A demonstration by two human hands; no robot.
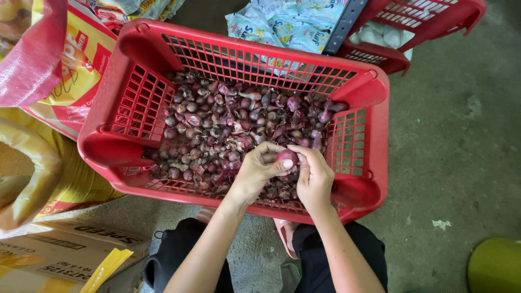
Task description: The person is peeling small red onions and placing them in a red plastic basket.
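Left to right: yellow printed sacks (70, 70) and a brown cardboard box (54, 255) flank a red slotted plastic basket (108, 146) filled with small purple-red shallots and loose papery skins (217, 125). Over its near rim, the left hand (254, 173) and right hand (315, 176) meet, fingers curled closed around one small round purple shallot (287, 158), pinched between thumbs and fingertips. It is probably light, firm, with dry flaking skin; best gripped across its sides. Both forearms reach forward, wrists bent inward.
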